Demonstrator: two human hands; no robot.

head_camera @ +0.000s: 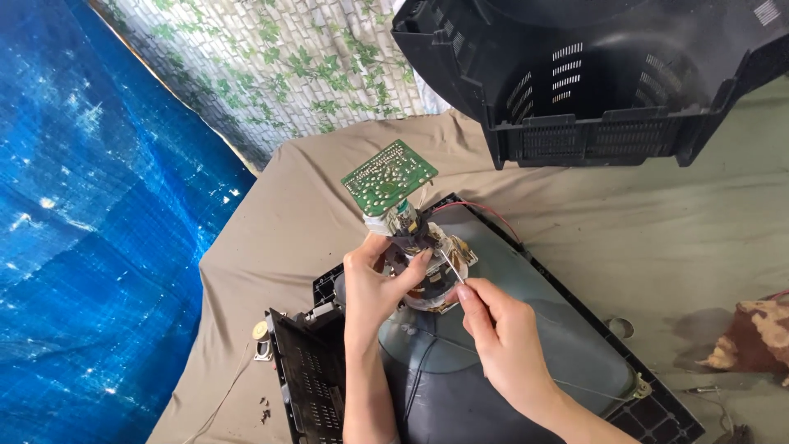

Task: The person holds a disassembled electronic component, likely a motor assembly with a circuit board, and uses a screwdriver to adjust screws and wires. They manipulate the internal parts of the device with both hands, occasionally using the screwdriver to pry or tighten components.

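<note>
The left hand (pixel 371 288) has its fingers wrapped around the neck (pixel 411 247) of the old TV tube (pixel 493 345), which lies in the middle of the cloth-covered surface (pixel 657 214), and the right hand (pixel 501 329) pinches a thin metal tool (pixel 451 269) against the coil there. It would help to hold the neck still and move the tool gently, keeping clear of the green board (pixel 388 176) on top. There is open room toward the right edge, but the black TV shell (pixel 592 82) sits at the far edge

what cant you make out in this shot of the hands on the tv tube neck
- Tool tip: too thin, head view.
- Tube neck: hidden by left hand and yoke.
- Tool handle: hidden inside right hand.
- Black rear casing: cut off by top edge.
</note>
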